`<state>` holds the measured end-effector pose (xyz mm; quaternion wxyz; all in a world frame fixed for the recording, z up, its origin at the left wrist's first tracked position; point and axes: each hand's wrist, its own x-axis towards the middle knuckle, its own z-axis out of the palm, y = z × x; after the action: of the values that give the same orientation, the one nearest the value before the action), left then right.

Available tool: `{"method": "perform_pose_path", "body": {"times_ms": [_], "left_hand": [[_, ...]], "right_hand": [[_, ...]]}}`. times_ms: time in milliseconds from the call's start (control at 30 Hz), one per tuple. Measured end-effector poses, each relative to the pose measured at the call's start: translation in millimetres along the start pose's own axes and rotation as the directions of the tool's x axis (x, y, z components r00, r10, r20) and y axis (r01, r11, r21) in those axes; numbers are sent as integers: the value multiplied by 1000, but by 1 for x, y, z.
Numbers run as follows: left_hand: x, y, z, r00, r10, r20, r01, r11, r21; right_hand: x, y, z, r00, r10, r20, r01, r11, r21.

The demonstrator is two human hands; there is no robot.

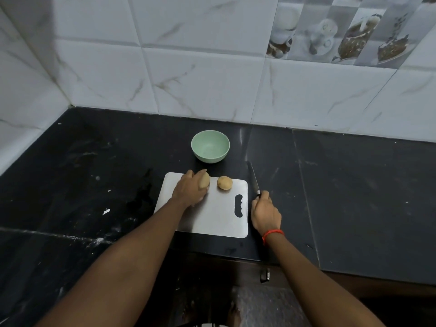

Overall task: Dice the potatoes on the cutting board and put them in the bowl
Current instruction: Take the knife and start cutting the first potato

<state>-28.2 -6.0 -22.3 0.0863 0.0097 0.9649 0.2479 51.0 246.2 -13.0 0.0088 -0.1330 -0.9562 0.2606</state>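
A steel cutting board [212, 218] lies on the black counter. My left hand [188, 191] grips a whole potato [204, 181] at the board's far left part. A second whole potato [224, 182] sits free on the board just to the right of it. My right hand [265, 213] is right of the board, with its fingers curled round the handle of a knife [255, 182] whose blade lies on the counter and points away from me. A pale green bowl [210, 146] stands behind the board and looks to hold nothing.
The black stone counter [94, 173] runs into a tiled corner at the left and a tiled wall [212, 79] behind. The counter's front edge is just below the board. A small white scrap [106, 211] lies left of the board.
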Motion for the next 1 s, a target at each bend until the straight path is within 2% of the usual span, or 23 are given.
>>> {"method": "perform_pose_path", "body": {"times_ms": [67,167,267,333,467,567,767,1000], "left_hand": [[3,-2,-1,999,-46,22,48,995,-83],[-7,-5,0,992,-125,5,123,974,-188],[-32,-11,4,978,-188,-90,161,955,-250],[-48,-20,12,969,-182,-170,127,948,-290],[-65,-34,21,961,-129,-243,22,917,-399],[-66,-45,21,956,-155,-249,4,855,-518],[-65,-52,33,943,-45,-329,-100,906,-411],[-66,-48,36,922,-53,-384,-104,921,-376]], "right_hand": [[-4,-8,-5,999,-2,-53,9,991,135],[-11,-23,-10,997,-48,-54,63,948,312],[-22,-39,-1,987,-163,-11,157,929,335],[-30,-49,10,978,-209,21,190,921,339],[-46,-68,28,971,-216,100,166,916,365],[-51,-75,41,967,-224,121,168,919,356],[-62,-91,55,971,-209,114,160,928,337],[-65,-99,61,948,-272,162,225,939,261]]}}
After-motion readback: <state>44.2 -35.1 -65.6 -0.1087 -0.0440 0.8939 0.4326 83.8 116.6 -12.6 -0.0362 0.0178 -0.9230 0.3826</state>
